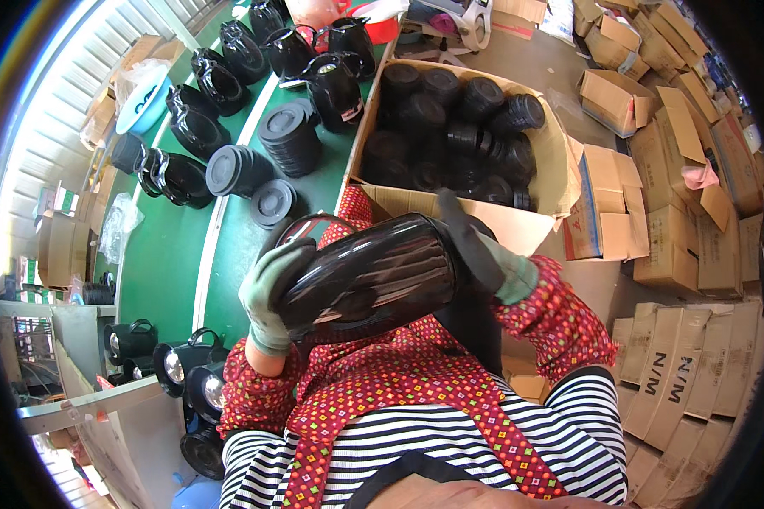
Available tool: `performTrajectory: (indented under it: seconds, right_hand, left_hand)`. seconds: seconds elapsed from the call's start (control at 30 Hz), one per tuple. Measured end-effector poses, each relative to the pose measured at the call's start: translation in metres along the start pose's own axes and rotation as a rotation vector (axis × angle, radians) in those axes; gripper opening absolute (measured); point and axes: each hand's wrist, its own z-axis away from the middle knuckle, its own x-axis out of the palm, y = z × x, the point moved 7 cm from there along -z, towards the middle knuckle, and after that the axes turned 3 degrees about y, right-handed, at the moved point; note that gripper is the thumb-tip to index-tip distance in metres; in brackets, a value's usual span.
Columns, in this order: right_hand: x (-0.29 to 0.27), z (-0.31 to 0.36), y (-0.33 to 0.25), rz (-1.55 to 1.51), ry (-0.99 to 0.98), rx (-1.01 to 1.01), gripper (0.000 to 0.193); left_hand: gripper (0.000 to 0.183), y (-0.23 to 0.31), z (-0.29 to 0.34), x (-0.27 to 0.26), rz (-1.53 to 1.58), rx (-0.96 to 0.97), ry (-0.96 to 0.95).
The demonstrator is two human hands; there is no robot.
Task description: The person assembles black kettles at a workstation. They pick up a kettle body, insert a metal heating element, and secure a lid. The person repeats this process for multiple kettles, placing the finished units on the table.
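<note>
Between the two gloved hands, held close before the chest, lies a black jug body (373,276). Its long axis runs left-right, rising slightly to the right. The left hand (270,293) cups the lower left end; the right hand (475,246) presses flat against the right end. Surface: glossy, ribbed, dark. Beyond: an open carton (552,161) of black parts, and a green bench (165,254) at far left.

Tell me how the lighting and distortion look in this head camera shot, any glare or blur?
Head view: strong fisheye bending, with the green table edge curving and black corners at the rim; bright daylight washes out the upper left; glossy streaks of glare run along the black jug held between left hand and right hand; focus is fairly sharp centrally.
</note>
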Motion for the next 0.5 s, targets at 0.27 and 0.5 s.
performTrajectory:
  seconds: [0.27, 0.5]
  right_hand:
    - [0.054, 0.027, -0.040, 0.314, -0.079, -0.735, 0.081]
    - [0.018, 0.019, -0.018, 0.466, 0.114, -0.670, 0.070]
  left_hand:
    - [0.059, -0.032, 0.023, 0.007, 0.486, -0.423, 0.081]
    - [0.056, 0.000, -0.006, 0.002, 0.319, -0.209, -0.110]
